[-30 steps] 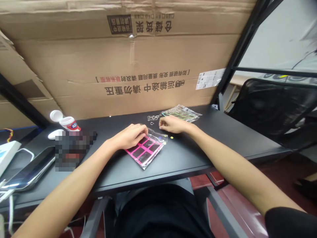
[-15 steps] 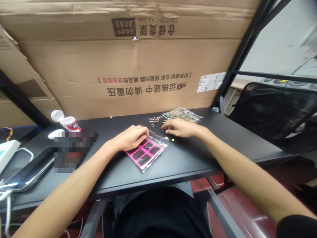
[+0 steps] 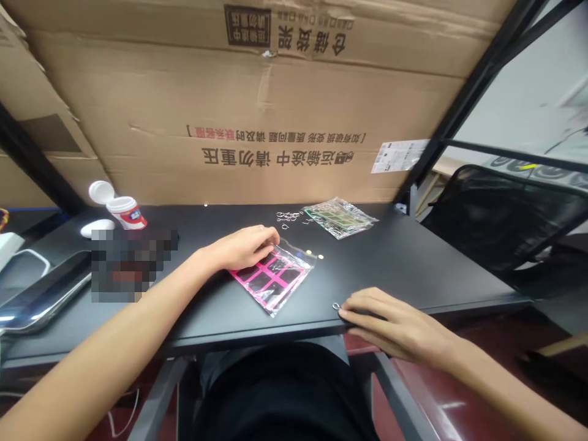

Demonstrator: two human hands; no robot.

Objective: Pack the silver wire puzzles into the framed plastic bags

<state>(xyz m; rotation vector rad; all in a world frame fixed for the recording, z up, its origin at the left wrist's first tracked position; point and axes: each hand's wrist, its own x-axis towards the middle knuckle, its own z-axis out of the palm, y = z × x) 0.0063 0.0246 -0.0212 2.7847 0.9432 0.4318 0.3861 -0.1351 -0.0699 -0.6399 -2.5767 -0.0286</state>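
Observation:
My left hand (image 3: 252,246) is closed on the upper left corner of a clear plastic bag (image 3: 271,278) with a pink grid-shaped piece inside. Its curled fingers hide that corner. At the table's front edge, my right hand (image 3: 392,321) has its fingertips on a small metal ring (image 3: 335,305); the thumb side is partly hidden by the edge. Beyond the bag lies a loose pile of small metal rings or hooks (image 3: 287,216). Small pale yellow discs (image 3: 320,256) rest beside the bag's upper right corner.
Another clear bag (image 3: 340,216) with green pieces lies at the back right of the black table (image 3: 390,269). On the left stand a red and white tub (image 3: 130,213) with its lid up, a white rounded object (image 3: 98,229) and a dark glossy device (image 3: 48,294). Cardboard (image 3: 257,98) walls the back.
My right hand has moved from near the metal pile toward me to the table's front edge, bringing a small ring. My left hand stays on the bag. The view has shifted slightly.

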